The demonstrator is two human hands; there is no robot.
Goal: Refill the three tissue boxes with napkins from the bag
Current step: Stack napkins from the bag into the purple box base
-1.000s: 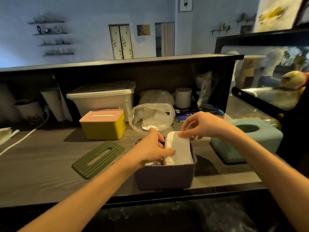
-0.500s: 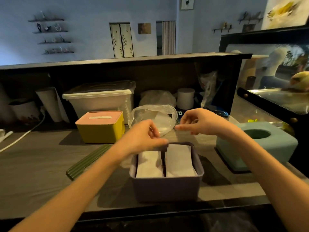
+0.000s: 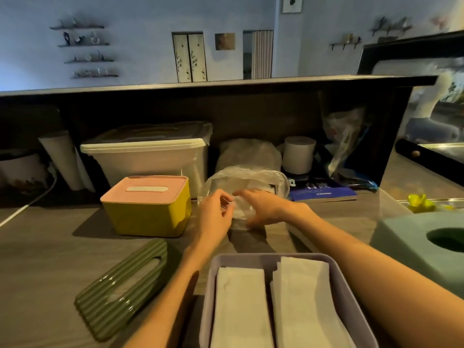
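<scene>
Clear plastic bag (image 3: 247,182) lies just beyond both your hands: left hand (image 3: 218,213) pinches its mouth, right hand (image 3: 263,208) reaches in, fingers relaxed.

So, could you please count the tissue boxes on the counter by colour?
Yellow box with pink lid: 1
Purple box, open, two napkin stacks inside: 1
Teal box: 1
Total: 3
</scene>
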